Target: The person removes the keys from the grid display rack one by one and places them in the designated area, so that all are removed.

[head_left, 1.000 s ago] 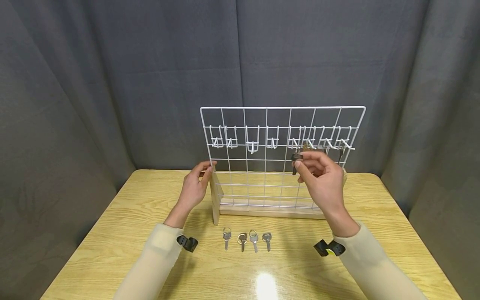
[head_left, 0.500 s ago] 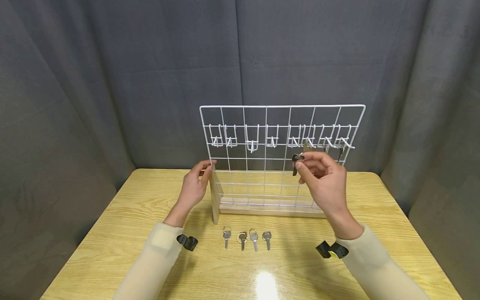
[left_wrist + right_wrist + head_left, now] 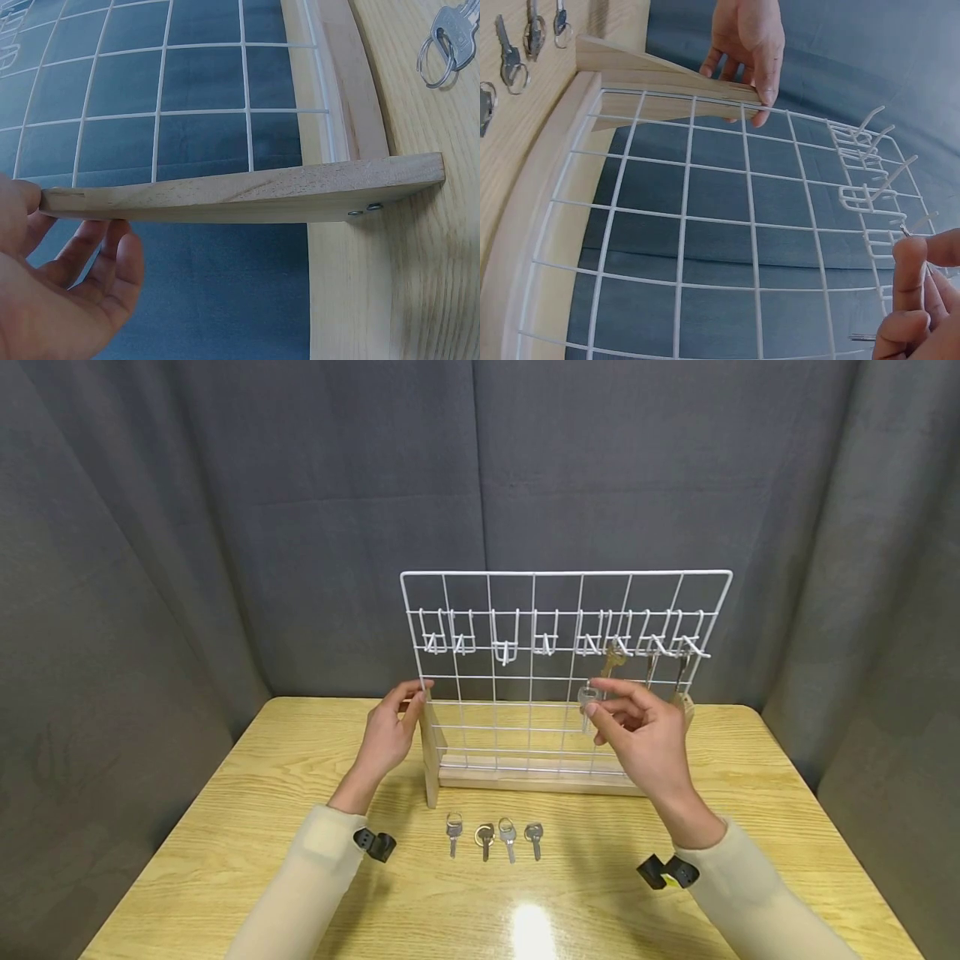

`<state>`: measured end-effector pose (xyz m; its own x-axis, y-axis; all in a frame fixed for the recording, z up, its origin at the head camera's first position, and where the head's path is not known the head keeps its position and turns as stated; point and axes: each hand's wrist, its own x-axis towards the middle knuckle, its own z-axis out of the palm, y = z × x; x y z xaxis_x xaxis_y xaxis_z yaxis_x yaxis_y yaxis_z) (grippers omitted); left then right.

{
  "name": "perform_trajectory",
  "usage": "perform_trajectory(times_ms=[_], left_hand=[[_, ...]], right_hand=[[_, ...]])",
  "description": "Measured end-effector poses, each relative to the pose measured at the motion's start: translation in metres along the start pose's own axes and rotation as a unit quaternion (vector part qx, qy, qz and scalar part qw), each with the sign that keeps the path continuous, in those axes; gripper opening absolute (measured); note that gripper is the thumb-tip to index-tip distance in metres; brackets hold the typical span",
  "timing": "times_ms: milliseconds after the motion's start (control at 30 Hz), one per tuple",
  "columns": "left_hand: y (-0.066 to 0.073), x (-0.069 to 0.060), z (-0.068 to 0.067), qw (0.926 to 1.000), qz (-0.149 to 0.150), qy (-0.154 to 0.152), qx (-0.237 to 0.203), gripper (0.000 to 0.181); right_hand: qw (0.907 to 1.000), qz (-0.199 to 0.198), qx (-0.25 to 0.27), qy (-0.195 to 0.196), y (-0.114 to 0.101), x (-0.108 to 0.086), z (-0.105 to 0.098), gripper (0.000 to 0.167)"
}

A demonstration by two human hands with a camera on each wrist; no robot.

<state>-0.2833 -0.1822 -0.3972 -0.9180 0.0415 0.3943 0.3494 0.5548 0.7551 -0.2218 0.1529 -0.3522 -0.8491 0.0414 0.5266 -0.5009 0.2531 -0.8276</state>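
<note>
Head: right fingers (image 3: 617,687) pinch key (image 3: 588,695), apparently below hooks (image 3: 506,655); left fingers (image 3: 130,271) grip stand's edge (image 3: 240,189).

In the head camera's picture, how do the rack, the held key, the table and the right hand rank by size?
1. Table
2. Rack
3. Right hand
4. Held key, smallest, though fingers partly cover it

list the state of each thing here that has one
held key: pinched in the right grip, blade down
table keys: four, lying on the table
hung keys: three visible, hanging
leftmost four hooks: bare
wire grid: standing
wooden stand: standing, held by the left grip
</note>
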Motion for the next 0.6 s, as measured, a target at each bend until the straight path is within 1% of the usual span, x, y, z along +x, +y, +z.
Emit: perform_trajectory(times_ms=[100, 200, 300, 600], left_hand=[[0.0, 0.0, 0.0, 1.0, -0.001, 0.0, -0.001, 0.035], [0.0, 0.0, 0.0, 1.0, -0.001, 0.0, -0.001, 0.035], [0.0, 0.0, 0.0, 1.0, -0.001, 0.0, -0.002, 0.035], [0.0, -0.001, -0.001, 1.0, -0.002, 0.001, -0.004, 0.035]], right_hand=[[0.9999, 0.008, 0.002, -0.014, 0.003, -0.002, 0.0, 0.027], [0.9993, 0.025, 0.002, -0.027, 0.007, -0.004, 0.0, 0.025], [0.9979, 0.046, -0.006, -0.045, 0.012, -0.005, 0.0, 0.025], [0.9915, 0.079, -0.035, -0.098, 0.022, -0.009, -0.001, 0.025]])
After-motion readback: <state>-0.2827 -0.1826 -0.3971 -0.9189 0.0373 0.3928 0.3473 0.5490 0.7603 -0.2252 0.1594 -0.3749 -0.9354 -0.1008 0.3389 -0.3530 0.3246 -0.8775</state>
